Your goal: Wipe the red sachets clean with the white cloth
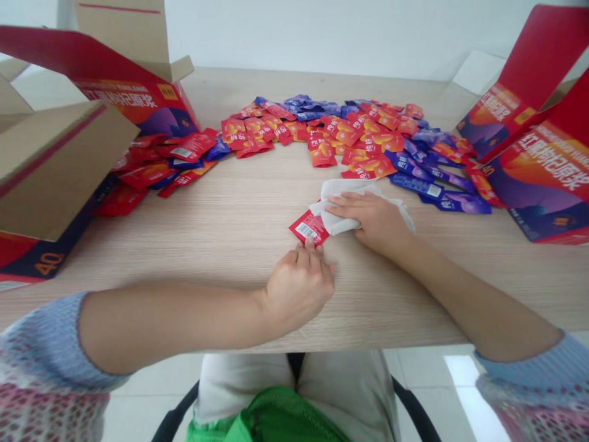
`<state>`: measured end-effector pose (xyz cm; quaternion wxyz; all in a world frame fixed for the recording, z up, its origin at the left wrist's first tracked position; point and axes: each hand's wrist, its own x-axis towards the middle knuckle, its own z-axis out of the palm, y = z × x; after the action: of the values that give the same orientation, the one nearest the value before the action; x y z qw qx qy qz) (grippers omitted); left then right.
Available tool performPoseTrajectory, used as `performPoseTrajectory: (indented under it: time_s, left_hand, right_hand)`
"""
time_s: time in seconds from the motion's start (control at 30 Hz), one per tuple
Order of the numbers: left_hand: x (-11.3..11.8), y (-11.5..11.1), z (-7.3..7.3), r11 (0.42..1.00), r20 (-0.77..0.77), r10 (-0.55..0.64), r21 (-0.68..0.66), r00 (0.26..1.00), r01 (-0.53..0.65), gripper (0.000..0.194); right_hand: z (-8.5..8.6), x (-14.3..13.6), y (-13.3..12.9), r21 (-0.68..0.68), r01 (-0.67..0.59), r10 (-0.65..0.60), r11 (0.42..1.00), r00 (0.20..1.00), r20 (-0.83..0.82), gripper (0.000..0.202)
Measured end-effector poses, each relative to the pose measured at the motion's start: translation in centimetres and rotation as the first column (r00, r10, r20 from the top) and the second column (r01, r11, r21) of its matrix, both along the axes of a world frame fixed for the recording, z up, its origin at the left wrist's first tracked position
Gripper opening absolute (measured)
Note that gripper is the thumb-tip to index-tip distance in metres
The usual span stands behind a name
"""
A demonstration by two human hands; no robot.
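A red sachet [305, 229] lies on the table in front of me, its barcode side up. At its near edge, the curled fingers of my left hand [301, 281] pin it down. A white cloth or wipe [338, 220] is bunched under my right hand [375, 221] and covers the sachet's far right part. That hand presses the cloth from above, with its fingers fairly straight and pointing left. What lies beneath the cloth is hidden.
Red and blue-purple sachets [368, 144] spread in an arc across the back of the table [207, 227]. More sachets [151, 162] are heaped at the left by open cartons [50, 178]. On the right stand red and purple cartons [547, 178], touching nearby sachets.
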<state>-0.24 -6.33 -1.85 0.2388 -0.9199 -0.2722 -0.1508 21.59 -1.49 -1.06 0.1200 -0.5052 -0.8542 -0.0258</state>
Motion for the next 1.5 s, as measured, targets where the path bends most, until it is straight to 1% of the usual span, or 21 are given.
performPoseTrajectory:
  time_s: [0.07,0.17,0.27,0.33,0.37,0.43,0.5,0.53,0.6,0.63,0.7,0.77,0.87,1.0,1.13,1.2,1.27,1.33,1.4,1.47,1.5]
  left_hand:
    - [0.0,0.0,-0.1,1.0,-0.014,0.009,0.011,1.0,-0.009,0.03]
    - [0.0,-0.1,-0.1,1.0,-0.006,0.01,0.008,1.0,-0.01,0.03]
    - [0.0,-0.1,0.0,1.0,-0.002,0.009,-0.023,1.0,-0.009,0.029]
    - [0.0,-0.1,0.0,0.999,0.01,0.009,-0.031,1.0,-0.009,0.03]
    - [0.0,-0.1,0.0,0.999,0.017,0.007,-0.031,1.0,-0.007,0.03]
    - [0.0,0.0,0.1,1.0,0.028,0.002,-0.027,1.0,-0.001,0.03]
    - [0.0,0.0,0.1,0.999,0.032,-0.004,-0.033,0.999,0.005,0.03]
    - [-0.1,0.0,0.1,0.999,0.033,-0.009,-0.042,0.999,0.01,0.028]
    - [-0.2,0.0,0.1,0.998,0.026,-0.025,-0.065,0.999,0.026,0.026]
    - [-0.2,0.0,0.2,0.997,0.019,-0.034,-0.076,0.999,0.036,0.026]
    - [-0.2,0.0,0.3,0.995,0.004,-0.049,-0.086,0.999,0.049,0.026]
    - [-0.2,0.0,0.4,0.997,-0.005,-0.04,-0.073,0.999,0.04,0.028]
    - [0.0,0.0,0.3,1.0,-0.014,-0.004,-0.015,1.0,0.004,0.033]
    - [0.0,0.0,0.2,1.0,-0.046,-0.003,0.027,0.999,0.004,0.034]
    - [0.0,-0.1,0.5,1.0,-0.083,0.007,0.01,0.997,-0.007,0.031]
    - [0.0,-0.2,0.6,1.0,-0.092,0.014,-0.014,0.996,-0.015,0.03]
    - [0.1,-0.2,0.6,0.999,-0.087,0.016,-0.029,0.996,-0.018,0.03]
    - [0.1,-0.2,0.5,1.0,-0.068,0.008,-0.023,0.998,-0.009,0.03]
    - [0.1,-0.2,0.3,1.0,-0.042,0.007,-0.01,0.999,-0.007,0.031]
    - [0.1,-0.1,0.3,1.0,-0.027,0.0,-0.011,1.0,0.0,0.03]
    - [0.1,-0.1,0.4,1.0,-0.031,-0.01,-0.026,0.999,0.009,0.027]
  right_hand:
    - [0.1,0.6,0.2,-0.003,0.128,-0.128,0.992,0.992,0.016,0.067]
    - [0.1,1.5,0.5,0.016,0.289,-0.29,0.957,0.956,0.047,0.062]
    - [0.1,2.1,0.5,0.046,0.396,-0.398,0.917,0.917,0.04,0.058]
    - [0.2,1.9,0.3,0.069,0.418,-0.415,0.906,0.908,-0.053,0.057]
    - [0.2,1.7,0.1,0.086,0.398,-0.387,0.913,0.914,-0.124,0.056]
    - [0.3,0.9,-0.5,0.122,0.286,-0.247,0.951,0.934,-0.26,0.058]
    - [0.4,-0.2,-1.0,0.111,0.086,-0.047,0.99,0.947,-0.317,0.061]
    - [0.4,-0.8,-1.3,0.077,-0.035,0.058,0.996,0.948,-0.312,0.062]
    - [0.2,-1.8,-1.5,-0.015,-0.256,0.243,0.966,0.933,-0.265,0.062]
    - [0.1,-2.1,-1.5,-0.054,-0.335,0.313,0.941,0.919,-0.239,0.062]
    - [-0.3,-2.4,-1.3,-0.085,-0.391,0.369,0.916,0.908,-0.201,0.061]
    - [-0.5,-2.1,-1.0,-0.07,-0.321,0.305,0.944,0.936,-0.178,0.062]
    - [-0.4,-1.1,-0.6,-0.05,-0.115,0.106,0.992,0.983,-0.15,0.072]
    - [-0.3,0.9,0.3,-0.067,0.073,-0.081,0.995,0.989,-0.125,0.079]
    - [-1.1,2.6,1.7,-0.026,0.208,-0.21,0.978,0.963,-0.169,0.075]
    - [-1.6,3.0,2.0,0.003,0.287,-0.276,0.958,0.923,-0.267,0.066]
    - [-1.6,2.9,1.8,0.03,0.322,-0.281,0.946,0.864,-0.418,0.055]
    - [-1.2,2.2,1.1,0.064,0.262,-0.186,0.963,0.814,-0.55,0.049]
    - [-0.5,1.1,-0.1,0.076,0.111,-0.044,0.991,0.8,-0.599,0.049]
    - [0.0,0.0,-1.2,0.022,-0.093,0.089,0.995,0.829,-0.552,0.053]
    - [0.2,-0.6,-1.5,-0.017,-0.198,0.163,0.98,0.851,-0.499,0.057]
